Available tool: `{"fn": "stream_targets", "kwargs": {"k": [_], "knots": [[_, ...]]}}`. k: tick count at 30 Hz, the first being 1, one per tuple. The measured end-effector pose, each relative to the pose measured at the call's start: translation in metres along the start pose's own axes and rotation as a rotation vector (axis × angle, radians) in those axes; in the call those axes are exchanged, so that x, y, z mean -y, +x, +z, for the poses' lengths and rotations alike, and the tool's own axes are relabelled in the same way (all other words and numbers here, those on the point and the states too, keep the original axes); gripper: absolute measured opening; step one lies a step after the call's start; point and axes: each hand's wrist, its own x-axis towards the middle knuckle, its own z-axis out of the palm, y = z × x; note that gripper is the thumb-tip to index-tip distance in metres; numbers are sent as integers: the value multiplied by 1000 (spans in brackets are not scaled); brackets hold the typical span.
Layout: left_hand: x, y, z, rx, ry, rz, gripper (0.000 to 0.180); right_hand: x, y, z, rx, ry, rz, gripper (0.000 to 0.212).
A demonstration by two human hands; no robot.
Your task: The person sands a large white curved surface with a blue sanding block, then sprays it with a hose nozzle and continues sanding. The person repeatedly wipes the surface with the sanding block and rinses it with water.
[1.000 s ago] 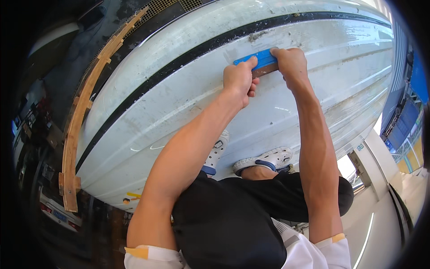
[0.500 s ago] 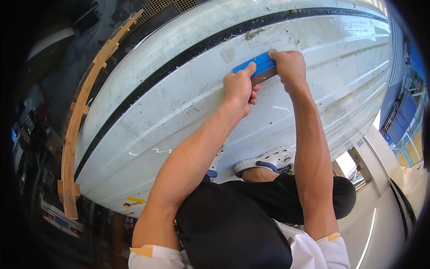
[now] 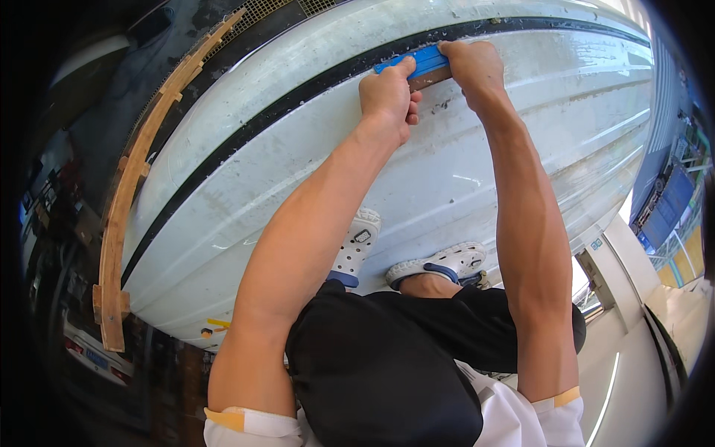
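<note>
I hold a blue-and-brown scraper (image 3: 418, 61) in both hands, low over the white ribbed panel (image 3: 424, 175), its blue upper side overlapping the black strip (image 3: 261, 124) in my view. My left hand (image 3: 386, 93) pinches its left end, thumb on top and fingers curled underneath; my right hand (image 3: 477, 68) clasps the other end, thumb against the blue, most of its fingers hidden. I take the step in hand to be working the scraper along the panel beside the strip, though I cannot tell how firmly its edge bears down. The next move, I judge, calls for a level tool, even pressure from both thumbs, and care where flat panel meets strip. The panel looks hard and glossy, bowed by the lens, with long raised ribs and grimy grey smears; pale flecks cling to the dark strip. Under me are white perforated clogs (image 3: 453, 261), and off left a rough wooden rail (image 3: 118, 231).
</note>
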Motion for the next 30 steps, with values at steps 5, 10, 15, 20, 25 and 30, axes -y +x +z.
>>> {"fn": "stream_targets", "kwargs": {"k": [5, 10, 15, 20, 25, 30], "knots": [[21, -29, -38, -5, 98, -51, 41, -15, -35, 19, 52, 6, -35, 47], [38, -20, -42, 8, 125, 54, 47, -25, -44, 19, 28, 110, -61, 50], [36, -26, -46, 50, 276, 76, 47, -51, -54, 20, 54, 304, 18, 51], [58, -34, -53, 231, 298, 233, 53, -77, -84, 11, 136, 921, 184, 41], [85, -37, -50, 342, 171, 271, 59, -57, -116, 10, 127, 1365, 116, 27], [92, -31, -51, 471, 79, 288, 63, -46, -135, 16, 219, 1109, 109, 27]]}}
